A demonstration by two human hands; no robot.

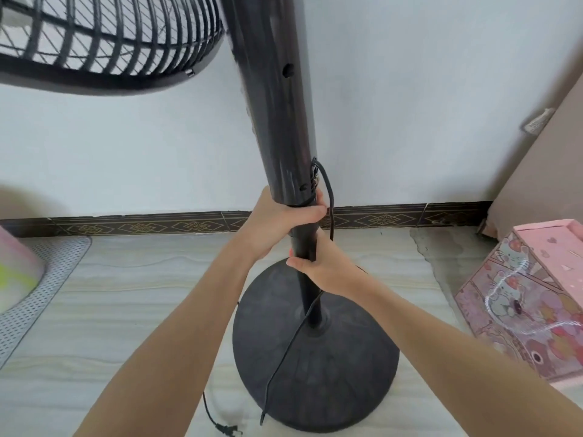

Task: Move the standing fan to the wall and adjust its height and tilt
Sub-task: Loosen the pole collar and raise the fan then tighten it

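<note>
Left hand: closed around the fan pole, right under the lower edge of the thick upper tube; thumb and fingers wrapped fully around, nothing else held.
Right hand: closed around the same pole, just below the left hand; thumb at the front of the pole, fingers behind, hidden.
Both forearms: reaching up from the bottom of the head view toward the pole, bare.
Fan pole: upright, rising from the centre of the round base.
Round base: black, standing flat on the floor, near the wall; baseboard just behind the pole.
Fan head: black grille, up and to the left of the pole, only partly visible at the top edge.
Power cord: black, coming out at the lower end of the upper tube, passing beside the left hand, hanging down along the pole and across the base.
Plug: lying on the floor, left of the base at its front.
Pink box: with cartoon pictures, on the floor to the right of the base, apart from it.
White mesh mat: on the floor, well to the left of the pole.
</note>
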